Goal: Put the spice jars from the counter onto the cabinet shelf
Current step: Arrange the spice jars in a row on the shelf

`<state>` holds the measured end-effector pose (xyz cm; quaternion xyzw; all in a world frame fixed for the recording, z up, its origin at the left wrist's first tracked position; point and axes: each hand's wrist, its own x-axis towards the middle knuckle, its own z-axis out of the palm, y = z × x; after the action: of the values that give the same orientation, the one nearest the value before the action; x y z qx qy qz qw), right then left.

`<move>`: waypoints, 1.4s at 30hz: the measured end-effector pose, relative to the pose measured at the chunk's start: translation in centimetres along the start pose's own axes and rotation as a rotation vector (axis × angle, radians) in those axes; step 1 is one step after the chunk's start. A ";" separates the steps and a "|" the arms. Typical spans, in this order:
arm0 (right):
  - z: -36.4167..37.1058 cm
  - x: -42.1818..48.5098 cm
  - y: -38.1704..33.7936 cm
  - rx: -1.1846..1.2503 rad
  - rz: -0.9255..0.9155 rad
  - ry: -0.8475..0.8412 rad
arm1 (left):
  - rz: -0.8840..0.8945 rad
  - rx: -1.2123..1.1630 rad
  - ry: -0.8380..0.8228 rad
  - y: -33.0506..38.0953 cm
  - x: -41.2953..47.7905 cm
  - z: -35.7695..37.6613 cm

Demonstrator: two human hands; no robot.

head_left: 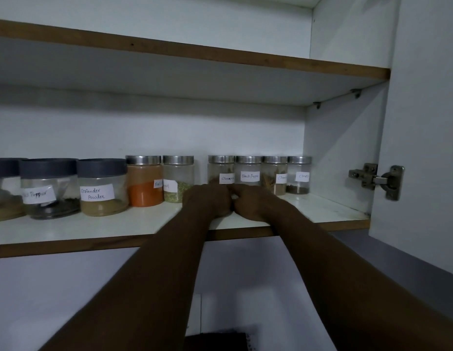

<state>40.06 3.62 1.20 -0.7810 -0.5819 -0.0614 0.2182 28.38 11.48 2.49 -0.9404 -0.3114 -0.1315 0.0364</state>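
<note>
Reaches up onto the cabinet shelf (94,231) with left hand (207,201) and right hand (253,202) side by side, knuckles touching. Shows fingers curled inward on both, but cannot tell in this dim view whether gripping a jar base or closed on nothing. Finds the Cinnamon jar (221,171) just behind the left hand and the Black Pepper jar (248,169) just behind the right, both upright, labels outward for reading. Looks like squaring both into the row, perhaps to close the gap left of the left hand, towards the green-herb jar (180,178).
</note>
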 end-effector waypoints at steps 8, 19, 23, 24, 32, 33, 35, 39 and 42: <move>0.3 0.6 0.6 0.004 -0.013 0.004 | 0.012 0.049 -0.044 -0.9 2.9 0.8; 0.5 1.0 1.0 0.000 -0.048 -0.004 | 0.014 0.030 -0.059 -1.4 4.0 0.8; 0.6 0.8 0.9 -0.018 -0.062 0.045 | 0.011 0.045 -0.014 -1.0 3.2 0.9; 0.5 0.7 0.9 -0.034 -0.070 0.063 | 0.004 0.051 0.005 -1.0 3.0 0.9; 0.0 -0.3 0.4 -0.102 -0.114 0.129 | -0.067 -0.064 0.190 -1.3 -2.3 0.6; -0.1 -0.5 0.2 -0.092 -0.115 0.132 | -0.128 -0.122 0.213 -1.8 -3.0 0.5; -0.2 -0.9 -0.2 -0.084 -0.116 0.136 | -0.231 -0.211 0.271 -3.3 -4.4 0.4; 0.1 -1.3 -2.2 -0.073 -0.122 0.131 | -0.392 -0.325 0.377 -8.2 -6.1 -0.1; 1.4 -0.9 -5.4 -0.054 -0.132 0.120 | -0.369 -0.340 0.273 -10.6 -5.7 -0.4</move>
<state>34.47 4.58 1.10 -0.7415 -0.6160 -0.1381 0.2272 17.55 16.68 1.24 -0.8340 -0.4431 -0.3117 -0.1046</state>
